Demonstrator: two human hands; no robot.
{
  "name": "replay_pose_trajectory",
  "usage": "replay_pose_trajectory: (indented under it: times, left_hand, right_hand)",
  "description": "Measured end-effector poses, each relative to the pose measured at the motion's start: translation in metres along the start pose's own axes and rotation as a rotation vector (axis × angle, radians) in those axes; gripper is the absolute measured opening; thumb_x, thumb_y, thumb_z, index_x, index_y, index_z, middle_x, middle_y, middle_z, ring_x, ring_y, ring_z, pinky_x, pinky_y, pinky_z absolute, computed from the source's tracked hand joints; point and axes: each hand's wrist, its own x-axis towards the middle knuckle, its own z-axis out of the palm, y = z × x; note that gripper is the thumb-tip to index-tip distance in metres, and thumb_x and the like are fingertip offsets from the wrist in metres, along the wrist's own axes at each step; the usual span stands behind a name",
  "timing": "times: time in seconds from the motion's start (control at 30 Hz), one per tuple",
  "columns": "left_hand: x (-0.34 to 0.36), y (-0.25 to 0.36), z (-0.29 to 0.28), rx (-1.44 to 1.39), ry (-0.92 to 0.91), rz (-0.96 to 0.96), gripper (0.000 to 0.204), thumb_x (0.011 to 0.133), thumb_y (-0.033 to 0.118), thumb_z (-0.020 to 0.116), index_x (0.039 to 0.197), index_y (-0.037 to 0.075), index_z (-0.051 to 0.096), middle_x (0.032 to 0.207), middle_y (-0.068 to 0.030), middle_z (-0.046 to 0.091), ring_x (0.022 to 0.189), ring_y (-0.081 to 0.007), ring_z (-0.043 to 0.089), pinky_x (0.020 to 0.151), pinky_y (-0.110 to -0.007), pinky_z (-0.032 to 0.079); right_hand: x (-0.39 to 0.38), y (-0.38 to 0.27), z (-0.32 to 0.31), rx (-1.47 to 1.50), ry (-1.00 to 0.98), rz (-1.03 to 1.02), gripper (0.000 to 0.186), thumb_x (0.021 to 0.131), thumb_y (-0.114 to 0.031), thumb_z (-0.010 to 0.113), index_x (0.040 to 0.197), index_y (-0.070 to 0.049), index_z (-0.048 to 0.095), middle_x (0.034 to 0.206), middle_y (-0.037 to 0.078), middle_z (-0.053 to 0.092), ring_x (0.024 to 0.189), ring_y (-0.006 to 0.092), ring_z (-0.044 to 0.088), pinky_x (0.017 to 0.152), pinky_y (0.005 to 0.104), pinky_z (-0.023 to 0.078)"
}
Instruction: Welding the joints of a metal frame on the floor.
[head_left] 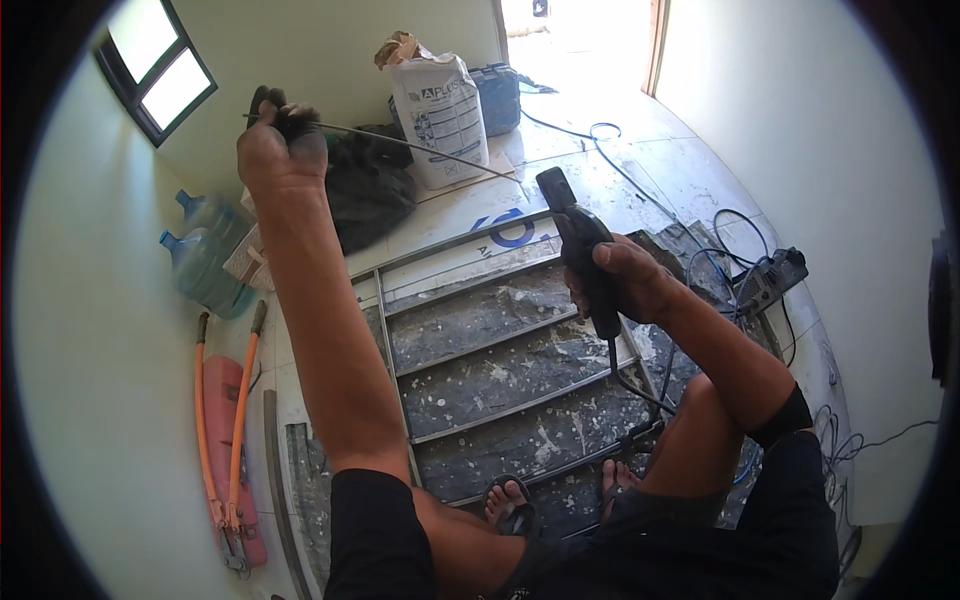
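My left hand (283, 145) is raised at the upper left, its fingers closed around one end of a thin welding rod (420, 147). The rod slants down to the right, its far end close to the jaw of a black electrode holder (585, 255). Whether the two touch, I cannot tell. My right hand (635, 280) grips the holder's handle, with the thumb along its side. A cable (630, 382) runs down from the handle. Below both hands lies a metal frame (480, 360) with several crossbars, on a dark, paint-spotted sheet (520, 400).
A welding machine (770, 280) with looped cables sits at the right. At the back stand a white sack (440, 120) and a blue case (497, 100). Water jugs (205, 260), an orange-handled bolt cutter (235, 440) and a red case (222, 385) line the left wall.
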Motion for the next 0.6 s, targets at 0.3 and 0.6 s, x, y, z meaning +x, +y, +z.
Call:
replay_pose_trajectory:
  times: [0.3, 0.6]
  left_hand:
    - [-0.034, -0.007, 0.0, -0.034, -0.082, 0.111, 0.02, 0.107, 0.015, 0.038, 0.109, 0.003, 0.054, 0.083, -0.0072, 0.05, 0.065, -0.0158, 0.045, 0.059, -0.03, 0.043]
    - [-0.048, -0.014, 0.013, -0.02, -0.115, 0.152, 0.02, 0.106, 0.014, 0.038, 0.114, 0.003, 0.053, 0.082, -0.007, 0.049, 0.064, -0.0154, 0.044, 0.058, -0.027, 0.04]
  right_hand:
    - [-0.018, 0.001, 0.001, -0.062, 0.072, -0.073, 0.051, 0.084, -0.047, 0.07, 0.105, -0.004, 0.054, 0.081, 0.01, 0.063, 0.066, 0.0175, 0.064, 0.061, 0.0319, 0.054]
    - [-0.014, 0.006, 0.004, -0.016, 0.012, -0.068, 0.053, 0.082, -0.049, 0.069, 0.104, -0.003, 0.056, 0.079, 0.01, 0.064, 0.065, 0.0181, 0.064, 0.058, 0.0326, 0.055]
